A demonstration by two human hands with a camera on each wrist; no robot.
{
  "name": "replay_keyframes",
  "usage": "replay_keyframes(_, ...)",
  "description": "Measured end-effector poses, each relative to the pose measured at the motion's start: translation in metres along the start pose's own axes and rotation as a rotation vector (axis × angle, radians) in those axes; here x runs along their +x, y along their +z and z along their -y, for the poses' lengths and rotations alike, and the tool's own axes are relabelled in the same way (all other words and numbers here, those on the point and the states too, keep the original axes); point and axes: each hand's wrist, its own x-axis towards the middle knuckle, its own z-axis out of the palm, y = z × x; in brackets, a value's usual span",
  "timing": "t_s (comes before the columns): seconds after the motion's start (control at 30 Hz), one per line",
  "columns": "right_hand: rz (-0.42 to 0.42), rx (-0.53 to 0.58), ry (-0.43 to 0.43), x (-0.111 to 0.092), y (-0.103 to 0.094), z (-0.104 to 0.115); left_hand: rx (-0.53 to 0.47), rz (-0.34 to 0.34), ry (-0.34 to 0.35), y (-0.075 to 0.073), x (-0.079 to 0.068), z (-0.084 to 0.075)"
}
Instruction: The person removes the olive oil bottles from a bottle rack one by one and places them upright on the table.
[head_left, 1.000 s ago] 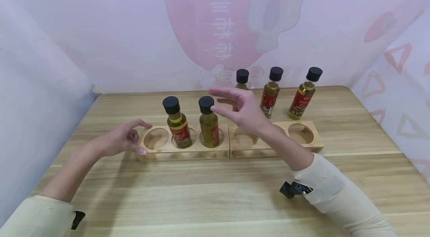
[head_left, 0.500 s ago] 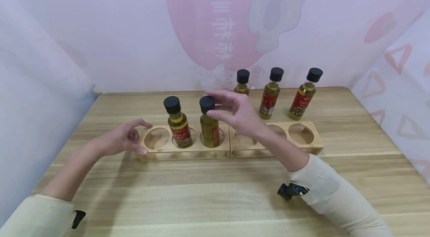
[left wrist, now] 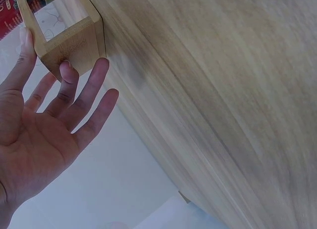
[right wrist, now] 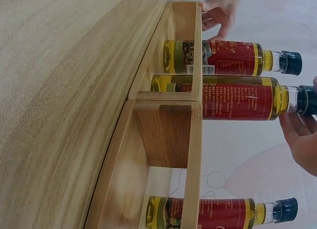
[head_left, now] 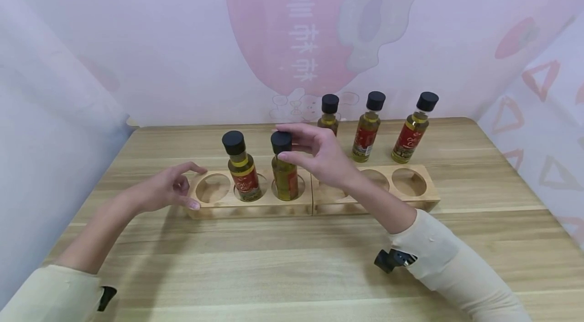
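Note:
A small olive oil bottle (head_left: 286, 180) with a black cap stands upright in the right-hand hole of the left wooden rack (head_left: 248, 211). My right hand (head_left: 325, 157) pinches it at the cap, thumb on the near side and fingers behind. In the middle hole of that rack stands another olive oil bottle (head_left: 245, 178), its red label facing me. My left hand (head_left: 166, 190) holds the rack's left end, thumb at the near corner and index finger at the far one. The left wrist view shows its other fingers (left wrist: 94, 83) spread by the end panel (left wrist: 77, 46).
A second wooden rack (head_left: 429, 187) with three holes butts against the right side of the first. Behind it on the table (head_left: 274, 266) stand three more bottles, at the left (head_left: 328, 120), middle (head_left: 366, 132) and right (head_left: 410, 134). A printed cloth (head_left: 173, 48) hangs behind.
My right hand has moved slightly left onto the bottle's cap, and its fingers and thumb have closed around it. The left hand and the racks stay where they were.

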Motion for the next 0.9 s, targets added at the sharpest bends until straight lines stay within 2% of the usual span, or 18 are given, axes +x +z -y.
replay_keyframes(0.63,-0.036,0.012,0.02,0.0051,-0.0017,-0.0038,-0.009,-0.003,0.003,0.0003,0.0009,0.0031)
replay_keyframes(0.9,-0.041,0.029,-0.007,0.0056,-0.0021,-0.0028,-0.002,0.002,0.001,0.0002,0.0011,0.0023)
